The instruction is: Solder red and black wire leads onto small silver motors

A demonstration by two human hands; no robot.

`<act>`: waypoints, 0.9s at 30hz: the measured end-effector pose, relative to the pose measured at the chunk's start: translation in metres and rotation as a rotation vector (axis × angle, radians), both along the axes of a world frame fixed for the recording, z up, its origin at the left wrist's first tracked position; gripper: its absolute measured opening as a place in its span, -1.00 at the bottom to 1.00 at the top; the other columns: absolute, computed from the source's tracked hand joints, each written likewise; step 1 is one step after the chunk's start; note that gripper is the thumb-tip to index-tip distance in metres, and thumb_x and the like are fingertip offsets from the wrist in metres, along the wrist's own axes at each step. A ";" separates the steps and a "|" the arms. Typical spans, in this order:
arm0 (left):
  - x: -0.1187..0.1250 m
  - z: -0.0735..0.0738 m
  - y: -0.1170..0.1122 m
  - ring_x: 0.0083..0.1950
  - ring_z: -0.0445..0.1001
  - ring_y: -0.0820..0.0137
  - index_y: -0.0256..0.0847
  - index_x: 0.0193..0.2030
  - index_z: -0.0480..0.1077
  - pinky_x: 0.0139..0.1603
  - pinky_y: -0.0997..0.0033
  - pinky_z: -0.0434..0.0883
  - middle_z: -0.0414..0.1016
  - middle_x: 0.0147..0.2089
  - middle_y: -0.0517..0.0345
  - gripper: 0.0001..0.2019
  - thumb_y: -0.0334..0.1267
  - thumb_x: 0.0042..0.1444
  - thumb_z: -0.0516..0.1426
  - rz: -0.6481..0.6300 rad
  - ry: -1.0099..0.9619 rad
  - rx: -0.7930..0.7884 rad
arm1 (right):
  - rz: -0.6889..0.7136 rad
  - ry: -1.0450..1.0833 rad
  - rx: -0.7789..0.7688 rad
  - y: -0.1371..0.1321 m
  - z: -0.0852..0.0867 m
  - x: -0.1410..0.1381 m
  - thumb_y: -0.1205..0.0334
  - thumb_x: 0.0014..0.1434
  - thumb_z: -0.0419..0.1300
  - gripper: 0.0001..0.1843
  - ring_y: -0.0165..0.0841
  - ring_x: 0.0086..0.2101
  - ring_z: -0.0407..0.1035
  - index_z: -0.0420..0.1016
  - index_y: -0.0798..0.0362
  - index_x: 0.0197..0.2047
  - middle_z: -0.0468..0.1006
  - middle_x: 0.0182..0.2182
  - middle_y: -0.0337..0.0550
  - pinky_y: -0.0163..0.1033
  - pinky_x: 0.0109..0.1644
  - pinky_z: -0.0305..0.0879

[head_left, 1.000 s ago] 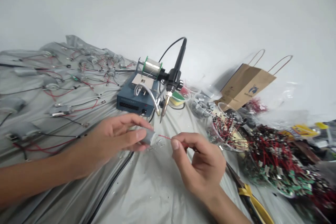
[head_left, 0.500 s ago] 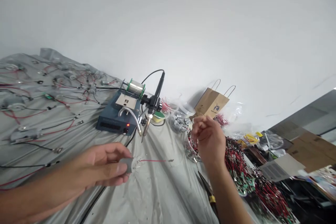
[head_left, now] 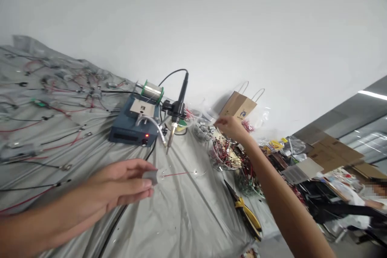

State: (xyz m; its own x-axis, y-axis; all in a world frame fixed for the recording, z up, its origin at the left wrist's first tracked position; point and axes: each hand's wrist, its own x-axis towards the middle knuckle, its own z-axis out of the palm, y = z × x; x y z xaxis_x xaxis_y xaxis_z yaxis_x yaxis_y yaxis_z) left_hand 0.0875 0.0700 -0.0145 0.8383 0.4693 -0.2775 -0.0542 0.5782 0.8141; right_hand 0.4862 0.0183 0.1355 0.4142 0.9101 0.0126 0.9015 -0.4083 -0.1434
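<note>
Two hands: left hand (head_left: 121,179) pinching grey motor (head_left: 150,177), red wire (head_left: 177,174) attached; right hand (head_left: 231,127) half-open near wire-filled bowl (head_left: 223,155); bag (head_left: 237,105) logo illegible.

A soldering station (head_left: 130,128) sits left of a bowl of wires (head_left: 224,155), a paper bag (head_left: 237,105) apparently behind.

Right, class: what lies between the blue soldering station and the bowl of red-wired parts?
Between the blue soldering station and the bowl of red-wired parts, the head view shows a soldering iron and a clear bowl of small grey parts.
</note>
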 end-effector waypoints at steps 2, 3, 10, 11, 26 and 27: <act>0.000 0.010 -0.002 -0.01 0.77 0.25 -0.07 0.01 0.70 0.05 0.46 0.72 0.75 -0.05 0.15 -0.49 -0.08 -0.11 0.61 0.049 -0.020 -0.060 | 0.061 -0.005 -0.048 -0.027 -0.008 -0.004 0.05 0.44 0.33 -0.73 -0.27 -0.14 0.58 0.60 0.11 -0.01 0.65 -0.09 -0.12 -0.06 -0.01 0.59; 0.000 0.014 -0.003 -0.04 0.77 0.27 -0.11 0.01 0.69 0.03 0.49 0.72 0.75 -0.07 0.14 -0.45 -0.09 -0.16 0.63 0.079 -0.023 -0.090 | 0.086 -0.003 -0.069 -0.038 -0.014 -0.005 0.06 0.44 0.34 -0.75 -0.31 -0.20 0.57 0.60 0.10 -0.07 0.66 -0.15 -0.16 -0.10 -0.04 0.59; 0.001 0.015 -0.004 -0.16 0.77 0.37 -0.23 -0.01 0.66 -0.08 0.59 0.72 0.77 -0.13 0.11 -0.41 -0.15 -0.19 0.65 0.114 -0.090 -0.112 | 0.031 -0.052 0.169 -0.071 -0.053 -0.004 0.05 0.46 0.30 -0.75 -0.27 -0.10 0.58 0.61 0.07 -0.04 0.66 -0.07 -0.11 -0.04 0.06 0.58; 0.001 0.014 -0.004 -0.16 0.77 0.38 -0.23 0.00 0.65 -0.08 0.60 0.72 0.77 -0.13 0.11 -0.43 -0.16 -0.16 0.64 0.113 -0.100 -0.104 | 0.008 -0.051 0.217 -0.074 -0.056 -0.001 0.05 0.47 0.30 -0.75 -0.26 -0.09 0.58 0.61 0.08 -0.02 0.66 -0.06 -0.10 -0.04 0.06 0.59; 0.000 0.017 0.001 -0.13 0.73 0.43 -0.13 -0.03 0.70 -0.02 0.59 0.69 0.66 -0.15 0.22 -0.53 -0.19 -0.10 0.62 0.034 -0.216 0.015 | -0.092 0.262 0.552 -0.085 -0.072 0.007 0.01 0.49 0.28 -0.69 -0.38 -0.31 0.55 0.56 0.11 0.02 0.63 -0.20 -0.18 -0.20 -0.20 0.58; 0.000 0.017 0.002 -0.12 0.72 0.43 -0.12 -0.03 0.70 -0.02 0.58 0.68 0.65 -0.14 0.23 -0.54 -0.19 -0.10 0.62 0.025 -0.216 0.022 | -0.096 0.274 0.562 -0.084 -0.070 0.005 0.01 0.49 0.27 -0.69 -0.38 -0.32 0.54 0.56 0.11 0.01 0.63 -0.21 -0.19 -0.20 -0.20 0.57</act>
State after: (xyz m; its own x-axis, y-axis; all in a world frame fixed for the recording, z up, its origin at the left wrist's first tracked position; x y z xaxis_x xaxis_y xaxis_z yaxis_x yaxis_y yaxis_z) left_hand 0.0875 0.0716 0.0021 0.8651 0.4948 -0.0824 -0.2429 0.5570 0.7942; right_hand 0.4910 -0.0657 0.0656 0.5500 0.7536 0.3599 0.7645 -0.2808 -0.5803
